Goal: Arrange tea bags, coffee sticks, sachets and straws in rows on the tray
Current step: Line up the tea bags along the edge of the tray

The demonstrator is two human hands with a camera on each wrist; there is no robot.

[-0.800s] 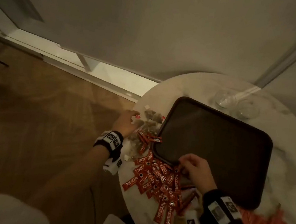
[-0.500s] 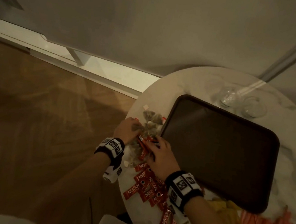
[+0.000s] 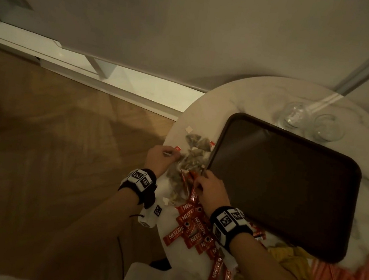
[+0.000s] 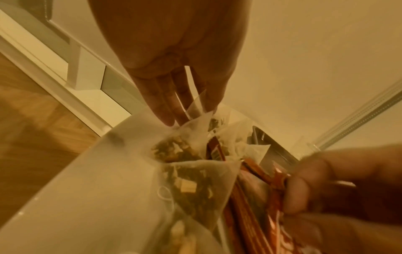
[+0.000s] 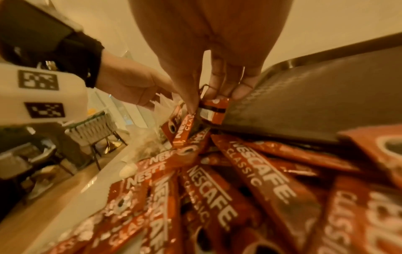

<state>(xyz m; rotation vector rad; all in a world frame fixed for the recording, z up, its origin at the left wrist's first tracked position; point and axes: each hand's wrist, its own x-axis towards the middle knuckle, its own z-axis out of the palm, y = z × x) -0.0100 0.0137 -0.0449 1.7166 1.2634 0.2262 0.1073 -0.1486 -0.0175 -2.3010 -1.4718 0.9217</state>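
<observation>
The coffee sticks [image 5: 259,173] read "NESCAFE CLASSIC" (white on red).

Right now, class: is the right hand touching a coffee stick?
Touching. The right wrist view shows the right hand pinching a coffee stick between thumb and fingers beside the tray.
</observation>
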